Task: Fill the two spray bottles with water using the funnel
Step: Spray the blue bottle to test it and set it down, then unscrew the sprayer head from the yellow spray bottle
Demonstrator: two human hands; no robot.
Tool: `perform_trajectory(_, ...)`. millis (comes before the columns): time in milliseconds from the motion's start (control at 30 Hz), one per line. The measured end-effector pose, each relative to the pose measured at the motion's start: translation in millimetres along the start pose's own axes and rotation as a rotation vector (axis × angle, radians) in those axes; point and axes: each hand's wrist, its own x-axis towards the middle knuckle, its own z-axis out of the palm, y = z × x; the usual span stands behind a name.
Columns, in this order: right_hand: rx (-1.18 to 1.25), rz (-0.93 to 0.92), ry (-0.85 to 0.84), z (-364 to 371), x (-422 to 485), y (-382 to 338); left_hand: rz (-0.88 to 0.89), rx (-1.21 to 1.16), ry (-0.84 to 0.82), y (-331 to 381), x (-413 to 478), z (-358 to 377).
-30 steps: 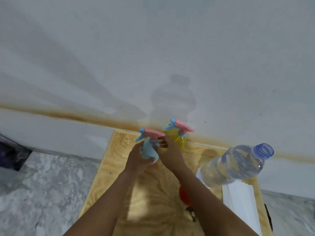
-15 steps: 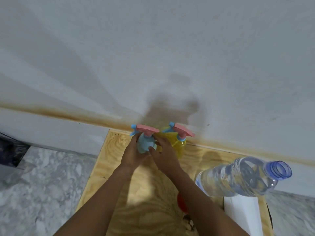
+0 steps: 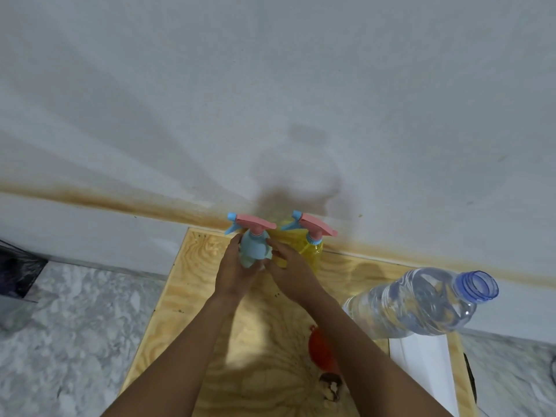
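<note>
While both hands grip blue spray bottle (image 3: 254, 251), 1 yellow spray bottle (image 3: 310, 251) w/ 1 funnel (image 3: 322, 353).

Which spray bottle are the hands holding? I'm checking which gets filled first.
The blue spray bottle, on the left. Both the left hand and the right hand wrap it. The yellow spray bottle beside it stands untouched.

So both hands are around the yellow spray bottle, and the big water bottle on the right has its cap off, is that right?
Not quite. In the head view both hands, left hand and right hand, are around the blue spray bottle; the yellow spray bottle stands untouched beside it. The water bottle on the right is indeed uncapped.
</note>
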Motion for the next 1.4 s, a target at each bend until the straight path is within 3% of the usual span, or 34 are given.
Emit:
perform_trajectory(100,-0.004,-0.002,0.066,-5,-7,-1,-0.009,0.024,0.011,-5,0,-3)
perform_trajectory(267,-0.004,0.131,0.524,-9,-37,11,-0.027,0.381,0.288,0,-37,15)
perform_trajectory(367,0.078,0.168,0.702,-12,-42,15,0.011,0.353,0.203,3,-75,40)
perform_trajectory(500,0.102,0.191,0.617,-27,-26,18,0.082,0.325,-0.049,5,-70,71)
perform_trajectory(633,0.088,0.185,0.498,-36,-8,20,0.040,0.284,-0.099,26,-32,92)
perform_trajectory(900,0.018,0.099,0.595,-44,-28,7,-0.002,0.242,-0.070,37,-30,82)
perform_trajectory(1167,0.072,-0.052,0.610,-46,-87,-23,0.210,0.195,-0.065,61,-84,47)
perform_trajectory(1400,0.104,-0.190,0.641,-43,-116,-49,0.280,0.234,-0.066,92,-115,16)
